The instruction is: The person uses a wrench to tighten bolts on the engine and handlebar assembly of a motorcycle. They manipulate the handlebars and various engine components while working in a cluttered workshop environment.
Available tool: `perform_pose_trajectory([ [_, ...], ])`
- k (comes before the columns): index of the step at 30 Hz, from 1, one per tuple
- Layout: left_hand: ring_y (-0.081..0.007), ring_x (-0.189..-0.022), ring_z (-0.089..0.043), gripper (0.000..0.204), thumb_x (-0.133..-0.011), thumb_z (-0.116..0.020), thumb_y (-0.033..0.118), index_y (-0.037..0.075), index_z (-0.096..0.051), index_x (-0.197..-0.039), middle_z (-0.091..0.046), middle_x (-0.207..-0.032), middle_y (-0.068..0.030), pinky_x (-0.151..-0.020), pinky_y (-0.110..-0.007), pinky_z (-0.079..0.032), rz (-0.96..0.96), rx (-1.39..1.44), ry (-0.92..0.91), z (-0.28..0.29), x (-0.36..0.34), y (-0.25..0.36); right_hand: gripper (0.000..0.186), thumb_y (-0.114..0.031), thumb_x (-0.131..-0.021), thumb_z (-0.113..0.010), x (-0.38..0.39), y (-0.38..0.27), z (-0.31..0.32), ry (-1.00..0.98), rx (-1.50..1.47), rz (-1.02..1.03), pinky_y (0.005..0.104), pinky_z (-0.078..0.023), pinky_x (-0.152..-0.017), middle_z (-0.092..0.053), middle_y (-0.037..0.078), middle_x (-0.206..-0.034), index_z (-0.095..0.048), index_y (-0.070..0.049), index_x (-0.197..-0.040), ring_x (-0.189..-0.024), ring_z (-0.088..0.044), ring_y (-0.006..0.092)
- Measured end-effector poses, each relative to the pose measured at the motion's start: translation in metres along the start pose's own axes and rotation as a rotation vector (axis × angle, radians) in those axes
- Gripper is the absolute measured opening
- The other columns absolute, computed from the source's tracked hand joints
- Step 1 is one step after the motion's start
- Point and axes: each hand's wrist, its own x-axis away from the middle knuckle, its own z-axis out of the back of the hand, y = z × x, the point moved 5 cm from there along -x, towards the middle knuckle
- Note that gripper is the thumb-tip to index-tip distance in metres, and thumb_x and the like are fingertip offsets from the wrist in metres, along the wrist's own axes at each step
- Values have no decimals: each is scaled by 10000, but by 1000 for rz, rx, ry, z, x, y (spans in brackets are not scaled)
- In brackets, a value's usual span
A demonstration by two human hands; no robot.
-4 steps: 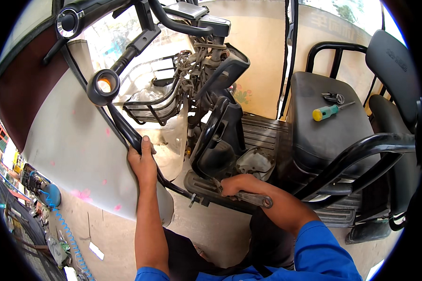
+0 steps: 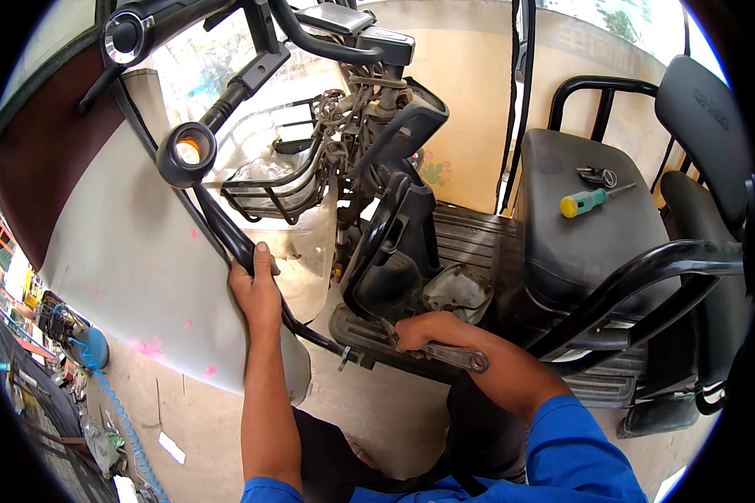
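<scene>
My left hand (image 2: 257,289) is wrapped around a black tube (image 2: 235,240) of the vehicle's frame, thumb pointing up. The tube runs down along a pale flower-patterned side cover (image 2: 155,277) and ends low near a small metal clamp (image 2: 345,359). In my right hand (image 2: 422,329) is a metal adjustable wrench (image 2: 460,357), held at the edge of the black ribbed footboard (image 2: 356,332). Its handle end, with a hole, points right; my fingers partly hide its jaw end, and what the jaw touches cannot be made out.
A screwdriver (image 2: 583,203) with a yellow-green handle and a bunch of keys (image 2: 596,175) lie on the black seat (image 2: 562,243). Ahead are a wire basket (image 2: 268,193), tangled cables and handlebars. Curved black armrests (image 2: 671,258) flank the seat. A blue coiled hose (image 2: 117,419) lies at left.
</scene>
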Motion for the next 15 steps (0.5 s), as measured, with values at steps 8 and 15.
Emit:
perform_pose_trajectory([
  [8, -104, -612, -468, 334, -981, -623, 266, 53, -547, -735, -520, -648, 1, -603, -275, -397, -5, -4, 14, 1, 0, 2, 398, -271, -1008, -508, 1, -2, 1, -41, 17, -7, 444, -511, -662, -682, 117, -761, -678, 61, -866, -648, -652, 244],
  [15, -105, -608, -473, 338, -977, -629, 266, 48, -547, -733, -522, -646, -1, -600, -278, -401, -8, -3, 24, 1, 0, 1, 385, -274, -994, -525, 1, -3, 0, -50, 15, -1, 437, -514, -665, -697, 122, -775, -681, 62, -887, -661, -665, 247],
])
